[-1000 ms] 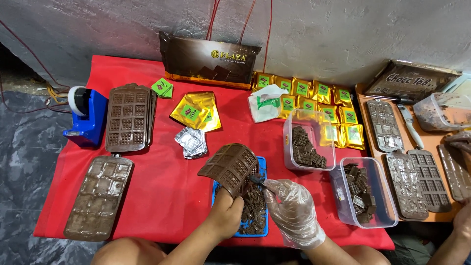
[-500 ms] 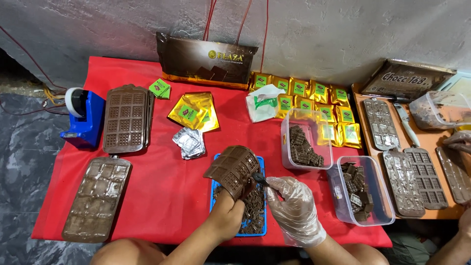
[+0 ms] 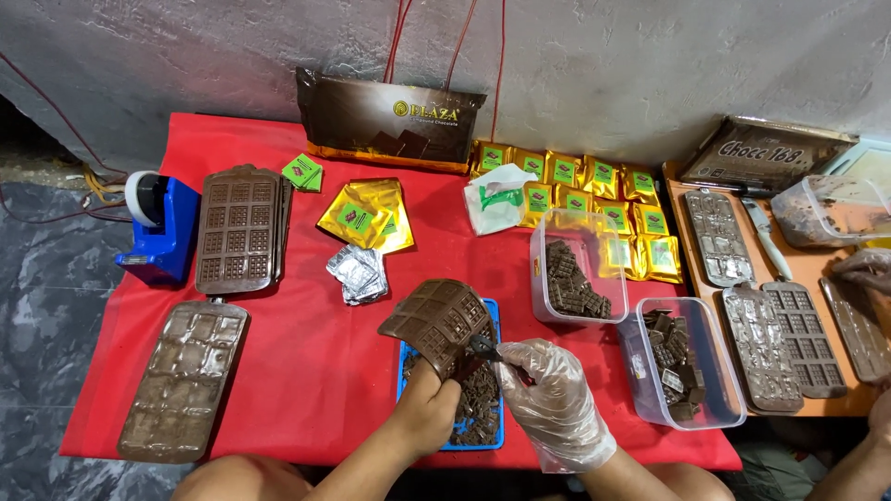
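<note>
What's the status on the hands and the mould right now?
Left hand grips bent brown mould over blue tray. Gloved right hand pinches a dark piece at its edge. Nothing in the way.

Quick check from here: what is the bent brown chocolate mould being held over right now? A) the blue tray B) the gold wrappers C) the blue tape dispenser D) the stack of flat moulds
A: the left hand holds the mould bent above the blue tray, which holds chocolate pieces.

Mould (image 3: 436,320) over tray (image 3: 495,371), tubs (image 3: 682,371) to the right.
</note>
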